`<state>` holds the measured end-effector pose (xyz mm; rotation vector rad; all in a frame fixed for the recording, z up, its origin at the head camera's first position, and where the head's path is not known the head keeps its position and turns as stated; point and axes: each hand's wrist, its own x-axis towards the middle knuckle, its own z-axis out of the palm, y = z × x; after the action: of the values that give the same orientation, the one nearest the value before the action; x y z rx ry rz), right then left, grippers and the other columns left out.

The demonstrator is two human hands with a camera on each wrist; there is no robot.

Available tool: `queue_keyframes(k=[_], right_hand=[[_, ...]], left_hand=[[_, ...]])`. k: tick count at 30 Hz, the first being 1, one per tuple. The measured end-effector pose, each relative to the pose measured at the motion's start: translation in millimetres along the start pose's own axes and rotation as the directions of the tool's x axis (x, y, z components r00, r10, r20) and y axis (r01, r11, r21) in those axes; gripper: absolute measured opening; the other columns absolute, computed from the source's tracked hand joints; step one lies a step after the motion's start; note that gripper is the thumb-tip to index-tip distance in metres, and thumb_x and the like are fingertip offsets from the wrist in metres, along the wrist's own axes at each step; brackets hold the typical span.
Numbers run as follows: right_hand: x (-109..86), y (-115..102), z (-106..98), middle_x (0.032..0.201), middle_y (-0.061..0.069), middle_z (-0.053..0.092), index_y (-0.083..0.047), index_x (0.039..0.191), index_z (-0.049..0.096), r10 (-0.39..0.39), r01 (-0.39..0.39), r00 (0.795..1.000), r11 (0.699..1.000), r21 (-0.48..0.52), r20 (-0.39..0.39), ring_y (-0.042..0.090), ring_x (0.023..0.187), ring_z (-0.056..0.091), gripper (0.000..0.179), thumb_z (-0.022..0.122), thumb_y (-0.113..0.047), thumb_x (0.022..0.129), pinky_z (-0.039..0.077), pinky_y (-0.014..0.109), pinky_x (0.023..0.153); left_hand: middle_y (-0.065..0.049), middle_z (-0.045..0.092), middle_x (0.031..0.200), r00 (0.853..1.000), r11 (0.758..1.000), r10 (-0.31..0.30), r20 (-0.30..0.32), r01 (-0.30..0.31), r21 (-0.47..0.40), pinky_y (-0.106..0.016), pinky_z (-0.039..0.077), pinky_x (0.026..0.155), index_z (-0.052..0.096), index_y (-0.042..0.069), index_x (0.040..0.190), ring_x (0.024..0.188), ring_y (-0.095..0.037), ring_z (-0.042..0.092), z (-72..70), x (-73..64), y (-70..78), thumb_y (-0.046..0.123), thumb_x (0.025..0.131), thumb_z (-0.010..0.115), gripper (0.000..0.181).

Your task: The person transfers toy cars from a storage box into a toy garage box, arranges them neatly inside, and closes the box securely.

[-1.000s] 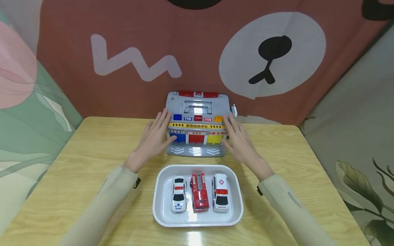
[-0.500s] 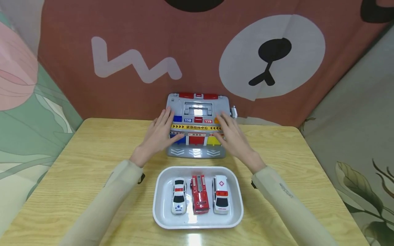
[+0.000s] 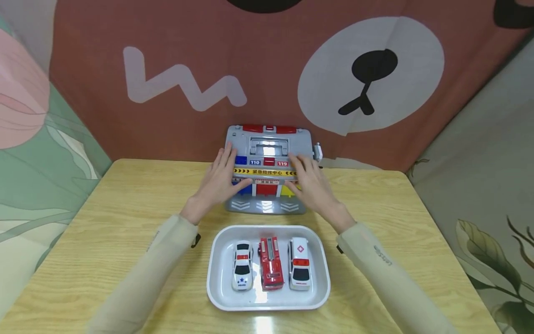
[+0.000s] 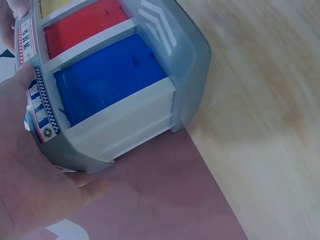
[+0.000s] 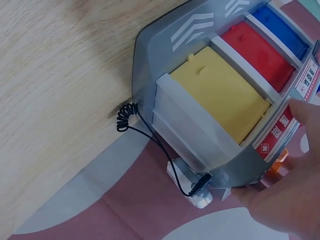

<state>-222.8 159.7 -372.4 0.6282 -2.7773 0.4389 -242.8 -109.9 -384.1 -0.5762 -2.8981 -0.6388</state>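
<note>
A toy emergency-station garage [image 3: 267, 144] with a grey roof, a carry handle and blue, red and yellow doors stands at the back of the table. My left hand [image 3: 217, 180] holds its left front roof corner; in the left wrist view the thumb lies on the sign above the blue door [image 4: 110, 77]. On the opposite corner my right hand [image 3: 313, 185] grips the roof edge, its thumb on the red sign above the yellow door [image 5: 220, 95]. Both hands' other fingers reach over the roof and its ends.
In front stands a white tray [image 3: 267, 307] holding a toy police car [image 3: 242, 266], a red toy fire truck [image 3: 271, 264] and a toy ambulance [image 3: 299, 264]. A white handset [image 5: 192, 187] on a coiled black cord hangs at the garage's right side. A bear-print cloth [image 3: 267, 60] rises right behind.
Both hands have come inward from the garage's sides onto its front roof corners, thumbs now against the signs. The garage and the tray with its vehicles stay in place.
</note>
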Motion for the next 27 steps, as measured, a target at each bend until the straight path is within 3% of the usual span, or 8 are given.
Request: queue_keyframes(k=[9, 14, 20, 27], right_hand=[[-0.5, -2.7, -0.9, 0.149, 0.022, 0.027, -0.01, 0.153, 0.023, 0.064, -0.064, 0.998, 0.997, 0.044, 0.009, 0.036, 0.131, 0.031, 0.077, 0.065, -0.035, 0.093, 0.039, 0.053, 0.102], [-2.6, -2.7, -0.6, 0.152, 0.023, 0.023, -0.012, 0.154, 0.022, 0.077, -0.078, 0.997, 0.995, 0.069, 0.018, 0.038, 0.134, 0.028, 0.078, 0.064, -0.036, 0.093, 0.036, 0.055, 0.105], [-5.0, -2.8, -4.8, 0.153, 0.022, 0.023, -0.008, 0.154, 0.017, 0.068, -0.069, 0.997, 0.997, 0.035, 0.04, 0.038, 0.138, 0.024, 0.08, 0.062, -0.035, 0.094, 0.027, 0.052, 0.111], [-5.3, -5.5, -10.2, 0.155, 0.021, 0.021, -0.008, 0.155, 0.013, 0.089, -0.09, 0.992, 0.996, 0.009, 0.085, 0.039, 0.14, 0.021, 0.08, 0.059, -0.036, 0.096, 0.024, 0.053, 0.112]], left_hand=[[-0.008, -0.008, 0.161, 0.997, 0.995, 0.035, -0.073, -0.042, -0.089, -0.053, 0.014, 0.115, 0.008, 0.007, 0.155, 0.147, -0.029, 0.003, 4.7, -0.7, -0.9, 0.057, 0.089, 0.058, 0.097], [-0.01, -0.006, 0.161, 0.995, 0.994, 0.048, -0.089, -0.057, -0.095, -0.048, 0.018, 0.115, 0.011, 0.005, 0.155, 0.146, -0.027, 0.007, 6.6, -1.7, -1.1, 0.056, 0.089, 0.06, 0.097], [-0.009, -0.006, 0.161, 0.994, 0.992, 0.048, -0.093, -0.059, -0.111, -0.046, 0.017, 0.116, 0.012, 0.006, 0.155, 0.147, -0.026, 0.006, 9.5, -1.1, 2.3, 0.056, 0.089, 0.06, 0.096], [-0.008, -0.006, 0.162, 0.994, 0.991, 0.044, -0.104, -0.057, -0.122, -0.045, 0.018, 0.115, 0.014, 0.006, 0.155, 0.147, -0.025, 0.005, 11.2, -0.6, 3.4, 0.055, 0.089, 0.06, 0.094]])
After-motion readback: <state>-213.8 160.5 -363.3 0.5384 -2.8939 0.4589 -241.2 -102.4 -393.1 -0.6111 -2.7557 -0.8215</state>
